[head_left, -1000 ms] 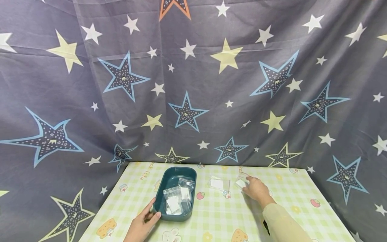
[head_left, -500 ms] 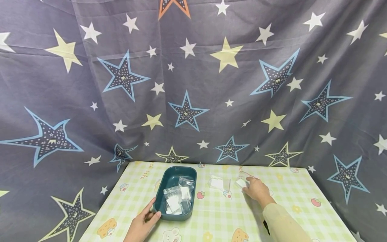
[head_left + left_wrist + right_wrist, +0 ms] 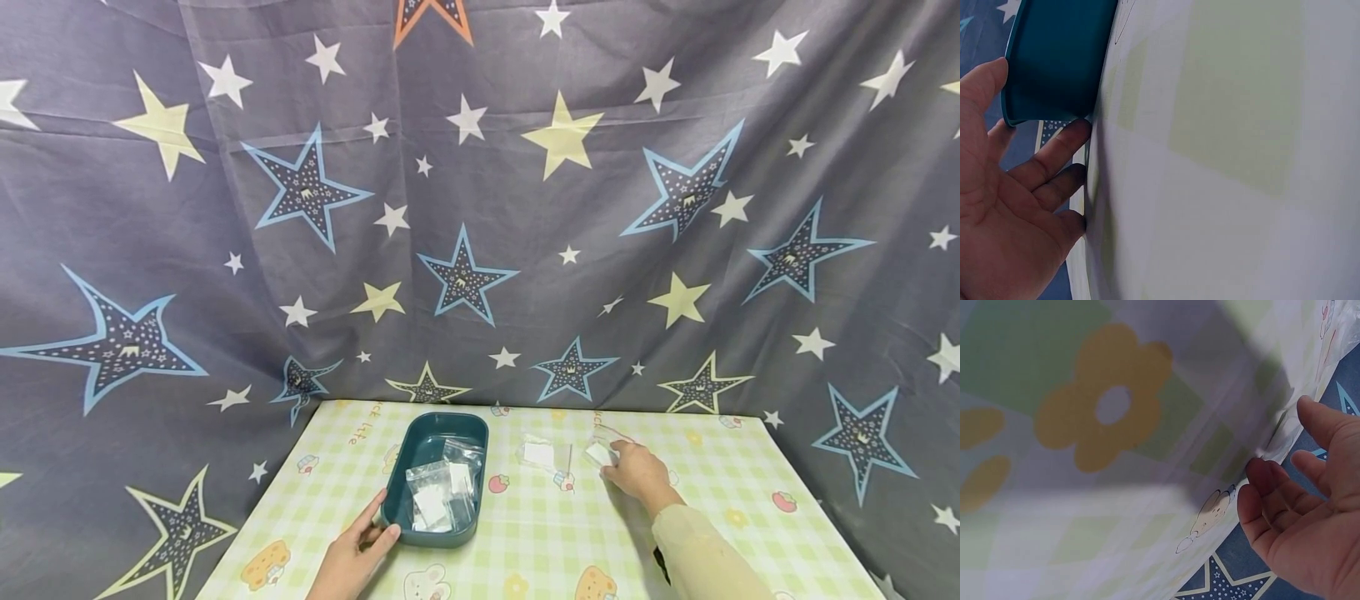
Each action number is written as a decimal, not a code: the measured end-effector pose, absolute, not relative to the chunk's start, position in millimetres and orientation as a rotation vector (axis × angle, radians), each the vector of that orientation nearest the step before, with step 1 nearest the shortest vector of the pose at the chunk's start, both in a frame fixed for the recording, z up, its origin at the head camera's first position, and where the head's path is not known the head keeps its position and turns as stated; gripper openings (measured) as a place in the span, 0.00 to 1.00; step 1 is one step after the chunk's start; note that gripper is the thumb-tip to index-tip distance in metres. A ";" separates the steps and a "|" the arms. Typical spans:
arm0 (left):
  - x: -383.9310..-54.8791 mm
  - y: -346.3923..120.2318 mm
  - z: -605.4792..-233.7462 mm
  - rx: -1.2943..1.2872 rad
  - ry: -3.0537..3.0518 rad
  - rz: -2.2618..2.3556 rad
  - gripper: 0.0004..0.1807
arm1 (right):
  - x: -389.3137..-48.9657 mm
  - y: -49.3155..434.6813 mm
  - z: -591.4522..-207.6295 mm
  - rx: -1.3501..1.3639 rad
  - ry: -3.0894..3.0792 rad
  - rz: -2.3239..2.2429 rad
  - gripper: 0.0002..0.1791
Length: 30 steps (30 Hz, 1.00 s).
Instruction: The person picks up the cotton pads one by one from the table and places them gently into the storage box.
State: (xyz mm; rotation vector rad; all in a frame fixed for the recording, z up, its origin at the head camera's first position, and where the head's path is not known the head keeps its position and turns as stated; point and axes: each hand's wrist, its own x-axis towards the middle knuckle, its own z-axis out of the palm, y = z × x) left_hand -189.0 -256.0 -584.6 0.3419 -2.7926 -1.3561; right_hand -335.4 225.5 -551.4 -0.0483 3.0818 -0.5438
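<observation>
A dark teal rectangular bin (image 3: 442,540) stands on the table with several small clear zip bags (image 3: 431,496) holding white contents inside. My left hand (image 3: 352,554) rests on the bin's near left corner, thumb and index finger at the outer rim; the left wrist view shows other fingertips low beside the base. Right of the bin lies a flat clear zip bag (image 3: 537,454) with a white piece inside. Farther right, my right hand (image 3: 637,475) pinches a similar zip bag (image 3: 600,452) lying on the table, its fingers covering the bag's right part.
The table (image 3: 525,533) has a green-and-white checked cloth with printed fruit and animals. Behind it and at both sides hangs a grey curtain (image 3: 510,192) patterned with stars. A pale sleeve (image 3: 701,550) covers the right forearm.
</observation>
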 end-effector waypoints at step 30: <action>-193.3 -257.9 -589.9 0.344 -2.792 -1.367 0.43 | -334.3 224.8 -555.1 -0.066 3.091 -0.511 0.21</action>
